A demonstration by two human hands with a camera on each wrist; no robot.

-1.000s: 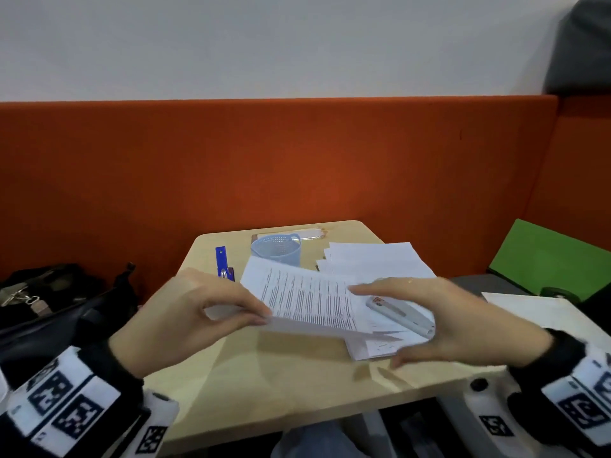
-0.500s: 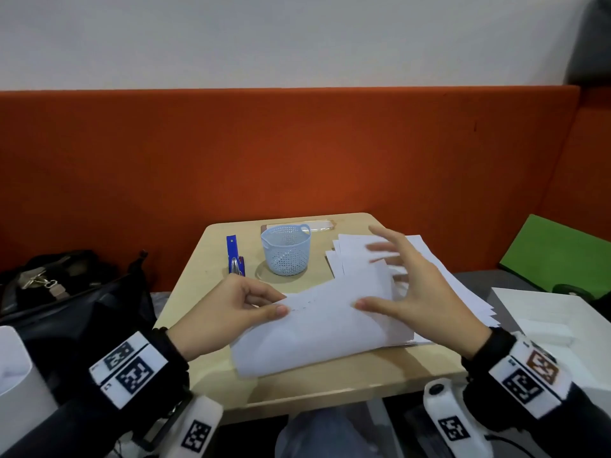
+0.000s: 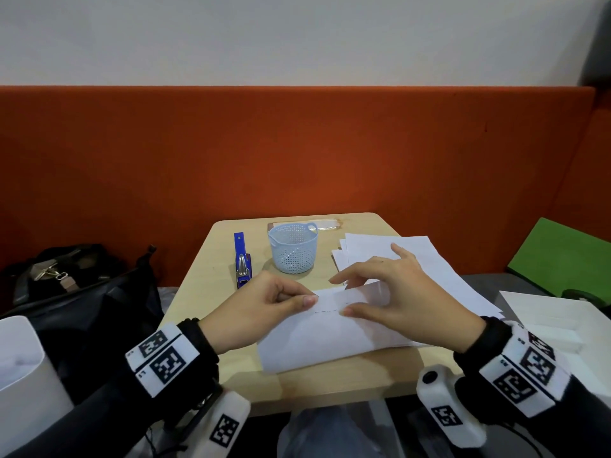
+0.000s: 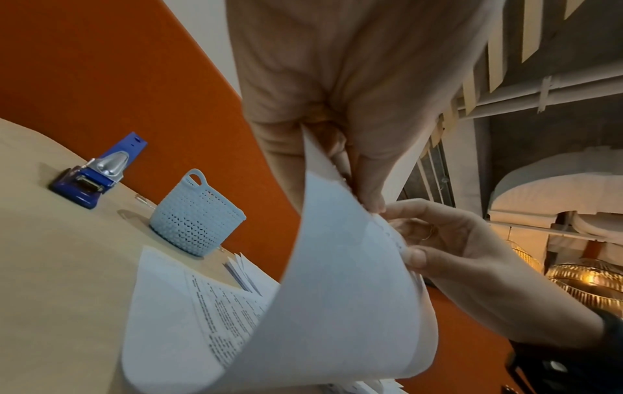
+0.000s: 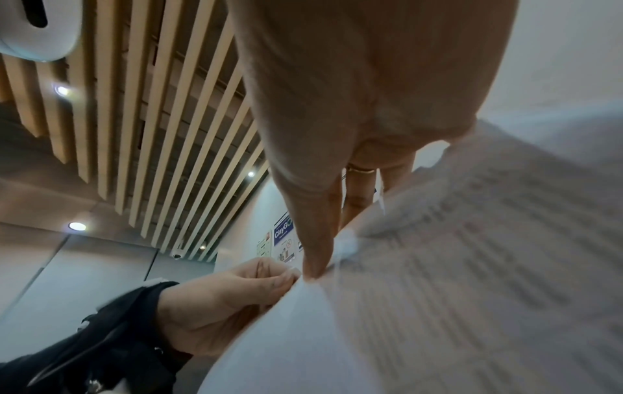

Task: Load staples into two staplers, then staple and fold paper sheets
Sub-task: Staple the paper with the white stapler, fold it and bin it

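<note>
A white printed sheet (image 3: 324,338) lies bent over on itself on the wooden table (image 3: 205,292), blank side up. Its upper edge is lifted and shows a row of small marks. My left hand (image 3: 309,300) pinches that edge between thumb and forefinger. Just to its right, my right hand (image 3: 340,295) pinches the same edge. The left wrist view shows the sheet (image 4: 337,293) curling over its printed half. A blue stapler (image 3: 242,262) lies at the table's back left. A stack of loose sheets (image 3: 413,259) lies behind my right hand. No second stapler shows.
A light blue perforated basket (image 3: 292,247) stands beside the blue stapler. A black bag (image 3: 66,292) sits left of the table, and a white bin (image 3: 23,375) at lower left. On the right are a white box (image 3: 545,319) and a green board (image 3: 562,259). An orange backrest runs behind.
The printed sheet has been bent over, blank side up. My right hand, spread above it half a second ago, now pinches its edge. A grey stapler seen earlier is out of sight.
</note>
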